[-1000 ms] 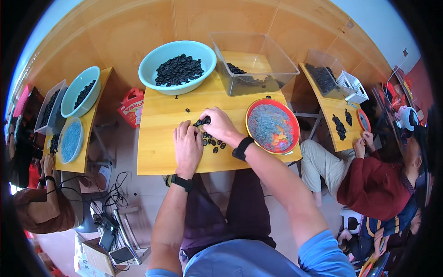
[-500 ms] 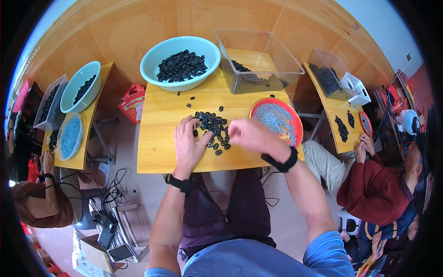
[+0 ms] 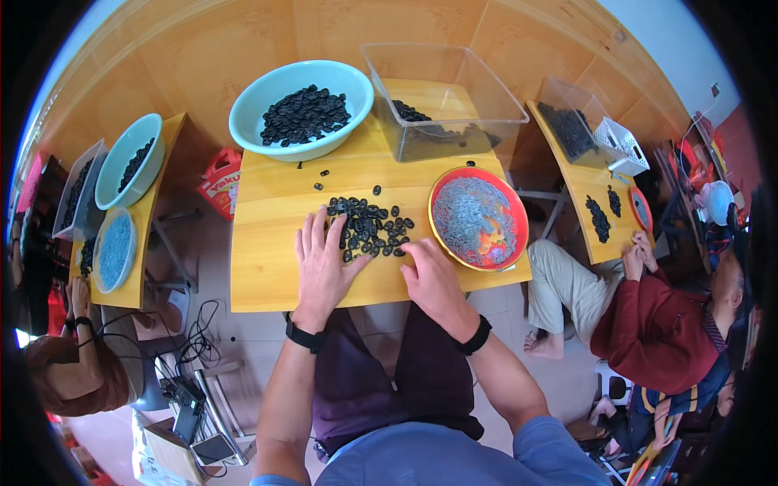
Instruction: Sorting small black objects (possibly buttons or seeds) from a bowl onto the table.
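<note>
Black oval pieces (image 3: 371, 227) are clustered on the desk (image 3: 263, 263), partly covered by the left hand (image 3: 322, 257), which is spread wide; whether anything is gripped by the curled right hand (image 3: 438, 283) cannot be told.

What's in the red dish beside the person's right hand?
The red dish holds many thin grey pieces. Red and orange patches of its bottom show; the rest is covered by them.

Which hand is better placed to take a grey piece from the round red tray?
Probably the right hand: it is near the lower-left edge of the red tray. The left hand is farther away, spread beside the black pieces, which lie between it and the tray.
</note>
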`<state>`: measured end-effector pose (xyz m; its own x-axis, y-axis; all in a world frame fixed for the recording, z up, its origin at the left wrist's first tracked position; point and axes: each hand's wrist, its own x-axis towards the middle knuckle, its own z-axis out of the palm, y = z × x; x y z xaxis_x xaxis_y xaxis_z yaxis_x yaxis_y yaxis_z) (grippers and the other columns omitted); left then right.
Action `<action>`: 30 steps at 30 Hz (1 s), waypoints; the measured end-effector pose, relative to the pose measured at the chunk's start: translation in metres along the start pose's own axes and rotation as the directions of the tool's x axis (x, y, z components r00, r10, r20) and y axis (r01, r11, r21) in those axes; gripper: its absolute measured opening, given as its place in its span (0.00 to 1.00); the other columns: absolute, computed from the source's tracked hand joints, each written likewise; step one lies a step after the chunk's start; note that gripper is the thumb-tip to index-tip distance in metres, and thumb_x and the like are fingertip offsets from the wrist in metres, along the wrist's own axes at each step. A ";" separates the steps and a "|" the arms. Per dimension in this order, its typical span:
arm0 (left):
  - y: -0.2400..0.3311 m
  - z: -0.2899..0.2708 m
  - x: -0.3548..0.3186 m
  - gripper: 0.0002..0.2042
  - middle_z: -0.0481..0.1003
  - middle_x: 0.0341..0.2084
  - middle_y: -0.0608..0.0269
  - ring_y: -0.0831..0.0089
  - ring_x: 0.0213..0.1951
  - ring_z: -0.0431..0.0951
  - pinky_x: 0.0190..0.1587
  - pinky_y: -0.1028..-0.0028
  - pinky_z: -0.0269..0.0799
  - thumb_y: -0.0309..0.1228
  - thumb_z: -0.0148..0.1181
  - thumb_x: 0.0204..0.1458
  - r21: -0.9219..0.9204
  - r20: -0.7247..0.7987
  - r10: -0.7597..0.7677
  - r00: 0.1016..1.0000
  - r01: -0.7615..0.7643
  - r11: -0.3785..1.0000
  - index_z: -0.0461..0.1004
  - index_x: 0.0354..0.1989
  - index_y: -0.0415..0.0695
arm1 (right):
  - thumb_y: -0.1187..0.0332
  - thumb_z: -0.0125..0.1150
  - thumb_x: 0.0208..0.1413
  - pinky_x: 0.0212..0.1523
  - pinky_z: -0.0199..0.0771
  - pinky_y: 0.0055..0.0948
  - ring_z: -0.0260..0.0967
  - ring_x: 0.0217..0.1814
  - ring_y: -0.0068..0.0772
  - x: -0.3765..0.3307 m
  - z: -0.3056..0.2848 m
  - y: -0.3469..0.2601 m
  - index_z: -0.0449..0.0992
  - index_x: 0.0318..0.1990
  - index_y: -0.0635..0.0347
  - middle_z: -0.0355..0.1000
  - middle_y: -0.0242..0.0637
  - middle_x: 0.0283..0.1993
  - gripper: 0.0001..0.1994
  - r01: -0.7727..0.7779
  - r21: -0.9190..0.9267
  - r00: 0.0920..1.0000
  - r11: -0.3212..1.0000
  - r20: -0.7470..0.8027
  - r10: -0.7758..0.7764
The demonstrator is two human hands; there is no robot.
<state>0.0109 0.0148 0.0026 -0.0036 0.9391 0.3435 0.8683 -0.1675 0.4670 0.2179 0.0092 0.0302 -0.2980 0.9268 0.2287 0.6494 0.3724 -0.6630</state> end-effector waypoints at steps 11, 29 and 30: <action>-0.006 -0.005 0.000 0.25 0.62 0.63 0.49 0.50 0.68 0.58 0.69 0.53 0.53 0.27 0.66 0.47 -0.149 -0.079 0.015 0.997 -0.027 0.988 0.70 0.57 0.46 | 0.78 0.61 0.52 0.47 0.71 0.43 0.69 0.48 0.54 0.000 -0.001 0.006 0.71 0.53 0.68 0.68 0.49 0.44 0.19 0.040 -0.080 0.997 0.996 -0.067 -0.045; -0.022 -0.007 -0.005 0.13 0.73 0.51 0.52 0.61 0.55 0.73 0.56 0.69 0.70 0.13 0.51 0.48 -0.611 -0.190 -0.319 0.928 0.143 0.779 0.79 0.39 0.39 | 0.73 0.64 0.52 0.33 0.73 0.39 0.73 0.34 0.40 0.014 0.050 -0.027 0.77 0.39 0.60 0.69 0.37 0.33 0.07 0.244 -0.224 0.968 0.943 0.006 -0.249; -0.022 -0.007 -0.005 0.13 0.73 0.51 0.52 0.61 0.55 0.73 0.56 0.69 0.70 0.13 0.52 0.49 -0.598 -0.193 -0.316 0.929 0.145 0.788 0.79 0.39 0.39 | 0.73 0.64 0.52 0.33 0.73 0.39 0.73 0.34 0.40 0.014 0.052 -0.026 0.77 0.39 0.60 0.69 0.37 0.33 0.07 0.242 -0.223 0.969 0.944 0.004 -0.248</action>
<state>-0.0115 0.0114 -0.0038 -0.3737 0.8675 0.3283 0.3872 -0.1757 0.9051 0.1606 0.0097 0.0140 -0.4525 0.8055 0.3827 0.6972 0.5871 -0.4113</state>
